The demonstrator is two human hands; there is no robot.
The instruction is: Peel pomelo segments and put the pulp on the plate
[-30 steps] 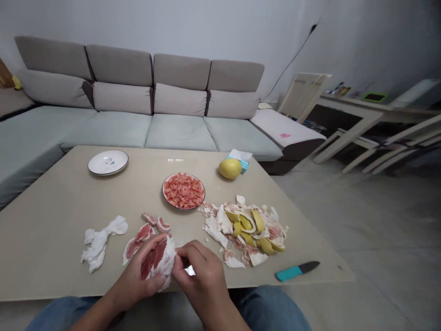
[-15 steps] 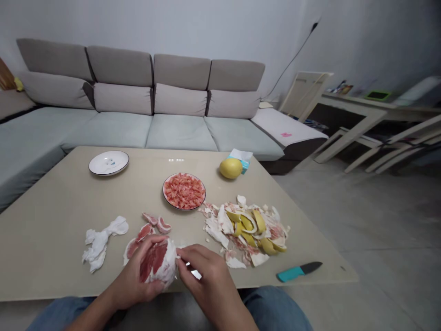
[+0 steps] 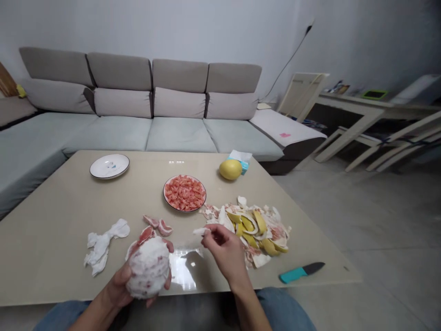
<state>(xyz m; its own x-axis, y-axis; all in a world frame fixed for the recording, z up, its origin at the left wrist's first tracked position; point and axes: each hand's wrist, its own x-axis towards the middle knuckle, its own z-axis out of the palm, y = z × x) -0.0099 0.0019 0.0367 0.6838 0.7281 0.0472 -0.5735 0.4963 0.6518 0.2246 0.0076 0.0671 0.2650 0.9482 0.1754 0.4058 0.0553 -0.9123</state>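
Observation:
My left hand [image 3: 120,286] is wrapped round a peeled pomelo [image 3: 149,269], its white pith side facing me, above the table's near edge. Between the thumb and fingers of my right hand [image 3: 225,250] is a small strip of white pith [image 3: 200,231], pinched over the table. Just behind the pomelo lie several red pomelo segments [image 3: 164,227], partly hidden by it. To the right of my right hand spreads a heap of yellow and white peel [image 3: 260,230]. A plate of red pomelo pulp pieces [image 3: 185,193] stands farther back.
A turquoise-handled knife [image 3: 299,272] lies near the table's right front corner. Crumpled white tissue [image 3: 105,243] is at the left. Farther back are an empty white plate [image 3: 110,166], a yellow fruit [image 3: 230,169] and a tissue pack [image 3: 244,158]. Behind the table [image 3: 55,220] stands a sofa [image 3: 177,131].
My right hand has moved right, away from the pomelo, with a strip of pith. My left hand has turned the pomelo so its white side shows instead of the red flesh.

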